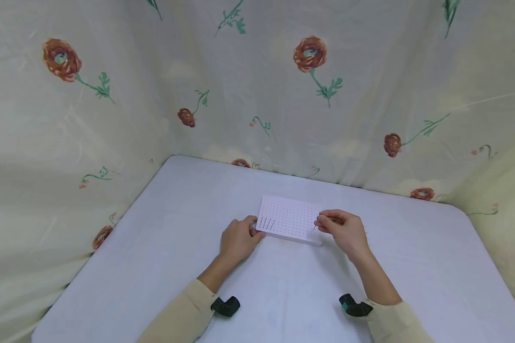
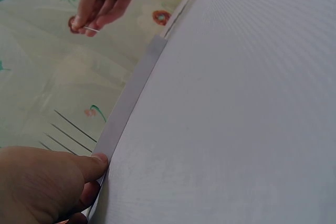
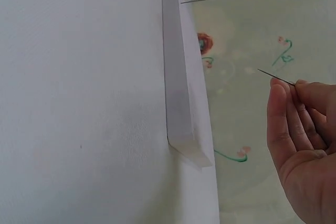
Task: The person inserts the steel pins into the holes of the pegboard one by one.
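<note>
A white board dotted with rows of small holes (image 1: 287, 216) lies on the table. Several thin dark needles (image 1: 266, 223) stand upright in its near left corner. At that corner my left hand (image 1: 239, 239) grips the board's edge, the thumb (image 2: 95, 166) against the near side. My right hand (image 1: 343, 232) is raised over the board's right end, pinching one thin needle (image 3: 275, 76) between thumb and fingertips. In the right wrist view this needle points toward the left hand's side, apart from the board's side wall (image 3: 178, 77).
A white cloth covers the table (image 1: 189, 190). Just right of the right hand, a few thin needles (image 1: 367, 232) lie on it, partly hidden behind that hand. A flowered curtain (image 1: 249, 71) hangs around the back and sides. Black devices (image 1: 226, 306) sit at both wrists.
</note>
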`<action>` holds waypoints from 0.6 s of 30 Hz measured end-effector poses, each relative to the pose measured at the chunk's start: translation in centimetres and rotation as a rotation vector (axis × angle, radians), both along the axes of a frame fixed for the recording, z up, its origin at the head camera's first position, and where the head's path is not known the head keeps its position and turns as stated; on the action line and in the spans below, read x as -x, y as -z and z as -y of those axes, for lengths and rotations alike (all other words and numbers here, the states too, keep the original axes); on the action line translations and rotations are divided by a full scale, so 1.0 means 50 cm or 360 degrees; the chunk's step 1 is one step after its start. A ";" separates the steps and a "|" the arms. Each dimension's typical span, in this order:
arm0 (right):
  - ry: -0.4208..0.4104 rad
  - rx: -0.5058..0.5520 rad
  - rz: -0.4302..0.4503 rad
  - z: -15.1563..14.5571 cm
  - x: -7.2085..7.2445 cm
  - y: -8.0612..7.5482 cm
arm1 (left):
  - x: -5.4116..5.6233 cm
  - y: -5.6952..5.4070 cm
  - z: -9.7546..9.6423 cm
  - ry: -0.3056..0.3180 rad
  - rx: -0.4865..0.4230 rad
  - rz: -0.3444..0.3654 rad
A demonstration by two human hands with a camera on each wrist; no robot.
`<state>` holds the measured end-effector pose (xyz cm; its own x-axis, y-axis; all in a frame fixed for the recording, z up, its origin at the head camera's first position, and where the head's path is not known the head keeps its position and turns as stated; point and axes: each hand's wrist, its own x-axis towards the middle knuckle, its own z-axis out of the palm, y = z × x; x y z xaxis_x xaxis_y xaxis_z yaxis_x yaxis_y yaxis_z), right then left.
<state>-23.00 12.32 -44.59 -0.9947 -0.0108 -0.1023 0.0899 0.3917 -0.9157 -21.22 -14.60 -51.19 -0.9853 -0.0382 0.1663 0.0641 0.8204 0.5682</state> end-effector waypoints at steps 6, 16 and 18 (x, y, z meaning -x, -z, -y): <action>0.0002 -0.0004 -0.0053 0.036 0.009 0.006 | 0.001 0.000 -0.001 0.0005 0.0014 -0.0005; -0.0059 -0.0100 -0.0157 0.107 0.016 0.013 | 0.000 -0.001 0.000 -0.0006 0.0038 0.0008; -0.0086 -0.0120 -0.0175 0.120 0.016 0.017 | -0.001 0.000 0.000 -0.0013 0.0046 0.0012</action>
<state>-23.82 6.34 -45.44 -0.9981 -0.0611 0.0047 -0.0325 0.4615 -0.8866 -21.17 -14.62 -51.19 -0.9863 -0.0414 0.1598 0.0532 0.8370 0.5446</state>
